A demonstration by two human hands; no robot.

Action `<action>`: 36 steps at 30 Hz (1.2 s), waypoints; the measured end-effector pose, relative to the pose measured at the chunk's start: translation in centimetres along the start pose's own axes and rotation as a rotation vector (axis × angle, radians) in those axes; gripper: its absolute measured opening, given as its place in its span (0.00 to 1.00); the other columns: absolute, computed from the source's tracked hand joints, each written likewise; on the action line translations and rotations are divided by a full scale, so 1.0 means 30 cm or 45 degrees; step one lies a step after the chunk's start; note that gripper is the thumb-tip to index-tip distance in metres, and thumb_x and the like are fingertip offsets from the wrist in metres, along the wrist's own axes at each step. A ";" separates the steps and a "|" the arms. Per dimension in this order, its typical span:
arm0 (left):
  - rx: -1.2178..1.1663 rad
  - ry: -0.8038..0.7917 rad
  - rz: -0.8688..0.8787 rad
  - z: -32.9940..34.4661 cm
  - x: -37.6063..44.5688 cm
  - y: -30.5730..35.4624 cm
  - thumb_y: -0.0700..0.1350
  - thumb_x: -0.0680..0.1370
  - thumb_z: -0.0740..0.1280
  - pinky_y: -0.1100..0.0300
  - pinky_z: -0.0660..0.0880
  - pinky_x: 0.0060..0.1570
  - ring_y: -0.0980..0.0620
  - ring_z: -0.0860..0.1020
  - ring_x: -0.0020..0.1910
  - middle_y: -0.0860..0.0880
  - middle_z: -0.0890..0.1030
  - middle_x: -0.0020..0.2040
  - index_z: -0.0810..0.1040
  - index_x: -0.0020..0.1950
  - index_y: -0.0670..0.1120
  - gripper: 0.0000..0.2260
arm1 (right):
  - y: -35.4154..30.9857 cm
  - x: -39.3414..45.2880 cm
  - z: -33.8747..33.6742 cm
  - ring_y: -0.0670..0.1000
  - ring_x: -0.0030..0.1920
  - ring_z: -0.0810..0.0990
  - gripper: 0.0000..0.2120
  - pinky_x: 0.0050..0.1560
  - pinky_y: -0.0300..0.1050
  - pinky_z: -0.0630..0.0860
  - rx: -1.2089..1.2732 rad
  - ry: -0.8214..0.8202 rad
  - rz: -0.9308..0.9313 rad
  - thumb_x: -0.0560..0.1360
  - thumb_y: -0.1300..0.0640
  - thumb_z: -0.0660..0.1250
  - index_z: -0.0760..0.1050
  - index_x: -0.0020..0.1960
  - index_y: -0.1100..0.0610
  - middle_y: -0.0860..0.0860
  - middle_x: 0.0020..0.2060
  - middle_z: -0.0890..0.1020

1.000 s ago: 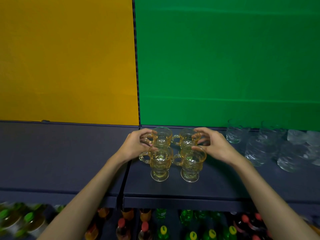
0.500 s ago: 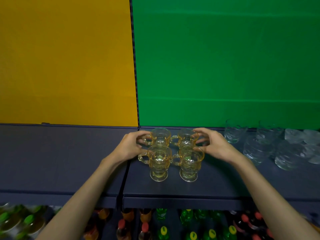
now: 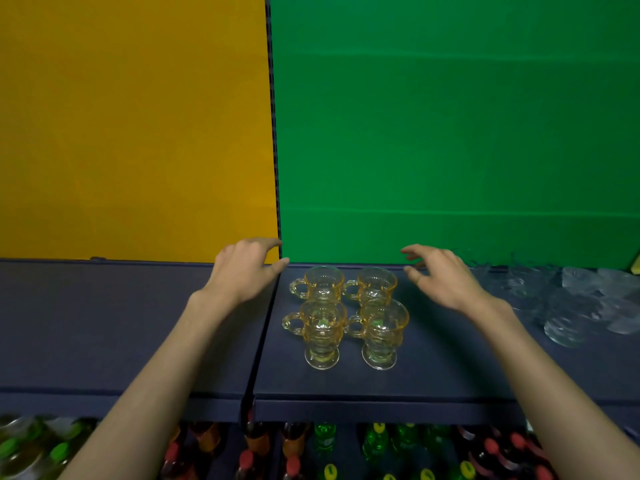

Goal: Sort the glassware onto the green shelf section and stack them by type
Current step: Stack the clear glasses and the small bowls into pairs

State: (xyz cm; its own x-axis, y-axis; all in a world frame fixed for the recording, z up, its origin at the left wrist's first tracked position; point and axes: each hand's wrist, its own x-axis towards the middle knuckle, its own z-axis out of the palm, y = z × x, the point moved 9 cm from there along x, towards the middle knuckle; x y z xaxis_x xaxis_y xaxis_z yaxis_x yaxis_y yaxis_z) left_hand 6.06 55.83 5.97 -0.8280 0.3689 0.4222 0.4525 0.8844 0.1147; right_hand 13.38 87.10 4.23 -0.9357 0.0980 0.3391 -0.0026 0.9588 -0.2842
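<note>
Several amber glass mugs [image 3: 346, 315] with handles stand in a tight two-by-two block on the dark shelf [image 3: 433, 368], in front of the green back panel [image 3: 450, 133]. The handles point left. My left hand [image 3: 244, 268] hovers to the left of the block, fingers relaxed, holding nothing. To the right of the block my right hand [image 3: 440, 275] hovers with spread fingers, also holding nothing. Neither hand touches a mug.
Several clear glasses [image 3: 571, 306] crowd the shelf at the right. A yellow back panel [image 3: 135, 126] covers the left section, with a seam [image 3: 263, 327] between the two shelf boards. Bottles with coloured caps [image 3: 325, 448] fill the shelf below.
Both hands have let go of the amber mugs and drawn apart, the left to the left, the right to the right. The mugs stand where they were set.
</note>
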 end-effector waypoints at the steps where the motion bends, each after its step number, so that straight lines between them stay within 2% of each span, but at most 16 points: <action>1: 0.017 0.024 0.020 -0.026 -0.001 0.027 0.63 0.80 0.61 0.49 0.77 0.54 0.44 0.78 0.64 0.49 0.79 0.69 0.74 0.72 0.53 0.24 | -0.008 -0.006 -0.014 0.54 0.61 0.80 0.19 0.61 0.54 0.76 -0.024 0.012 0.001 0.78 0.49 0.66 0.73 0.69 0.50 0.49 0.63 0.81; 6: 0.093 0.026 0.103 -0.100 -0.012 0.159 0.68 0.78 0.59 0.47 0.74 0.60 0.45 0.76 0.67 0.49 0.76 0.71 0.72 0.74 0.53 0.29 | -0.042 -0.068 -0.077 0.56 0.62 0.79 0.22 0.58 0.54 0.76 -0.141 0.034 0.044 0.77 0.42 0.64 0.73 0.68 0.48 0.50 0.64 0.80; 11: 0.109 0.023 0.226 -0.127 -0.027 0.305 0.69 0.78 0.57 0.46 0.70 0.64 0.44 0.73 0.70 0.48 0.73 0.73 0.70 0.75 0.54 0.30 | -0.037 -0.167 -0.157 0.58 0.62 0.78 0.22 0.57 0.54 0.75 -0.190 0.092 0.094 0.77 0.42 0.64 0.74 0.69 0.49 0.51 0.63 0.79; 20: 0.044 0.032 0.374 -0.124 -0.060 0.647 0.66 0.77 0.60 0.48 0.72 0.61 0.44 0.75 0.67 0.50 0.75 0.71 0.72 0.74 0.54 0.28 | 0.159 -0.337 -0.304 0.58 0.59 0.80 0.20 0.54 0.53 0.77 -0.214 0.146 0.158 0.77 0.43 0.65 0.76 0.66 0.50 0.51 0.61 0.80; 28: 0.023 -0.020 0.312 -0.052 -0.075 0.993 0.63 0.78 0.62 0.48 0.72 0.61 0.44 0.75 0.66 0.50 0.75 0.71 0.70 0.74 0.54 0.27 | 0.471 -0.447 -0.410 0.56 0.59 0.80 0.18 0.52 0.51 0.76 -0.205 0.119 0.130 0.78 0.44 0.65 0.76 0.65 0.49 0.50 0.60 0.80; 36: 0.058 -0.073 0.162 0.053 -0.070 1.254 0.63 0.78 0.61 0.48 0.72 0.59 0.43 0.77 0.64 0.49 0.77 0.68 0.72 0.73 0.53 0.27 | 0.719 -0.482 -0.454 0.53 0.59 0.80 0.18 0.55 0.53 0.77 -0.160 0.043 0.030 0.78 0.44 0.64 0.75 0.67 0.48 0.48 0.61 0.80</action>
State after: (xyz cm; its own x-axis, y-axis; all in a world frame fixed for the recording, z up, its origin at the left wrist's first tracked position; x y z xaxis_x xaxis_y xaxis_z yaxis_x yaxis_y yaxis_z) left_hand 24.29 88.77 7.98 -0.7832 0.4934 0.3782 0.5406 0.8410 0.0224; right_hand 31.67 110.00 5.43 -0.9225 0.1274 0.3644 0.0652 0.9818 -0.1783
